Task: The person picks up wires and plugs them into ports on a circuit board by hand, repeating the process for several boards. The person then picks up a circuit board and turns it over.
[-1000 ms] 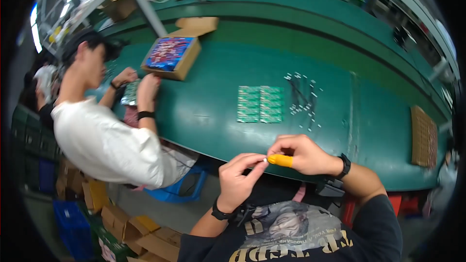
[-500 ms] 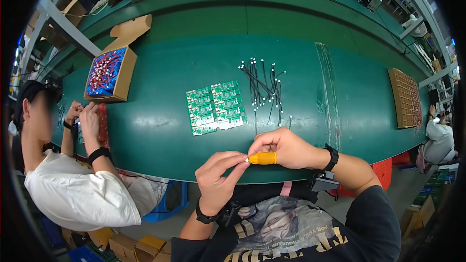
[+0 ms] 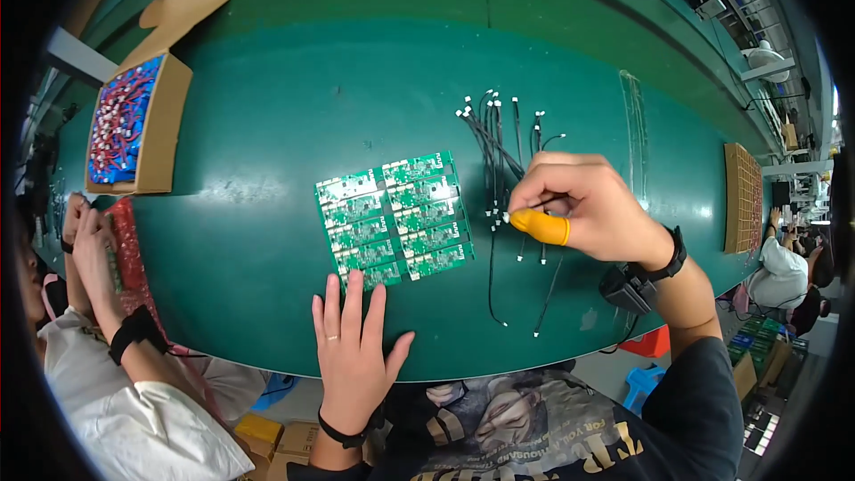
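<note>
While the right hand [image 3: 588, 205] pinches a thin black, white-plugged cable [image 3: 507, 217] right of centre, crossed black cables [image 3: 495, 138] may snag it; the left hand [image 3: 354, 361], fingers spread, may jog central green rectangular circuit boards [image 3: 429, 216].

This is an electronics workshop, or a factory floor: a long green workbench [image 3: 258, 276] carries two columns of green circuit boards [image 3: 396, 214], a spread of black cables [image 3: 501, 138] with white plugs, and an open cardboard box [image 3: 167, 129] packed with blue parts and red wires [image 3: 123, 125]. A co-worker in a white top [image 3: 156, 432] is busy at the bench's left, and another person [image 3: 775, 272] sits near its right end. Grey metal beams [image 3: 80, 58], shelving [image 3: 753, 0] and a yellow-brown gridded tray [image 3: 741, 200] stand around.
</note>
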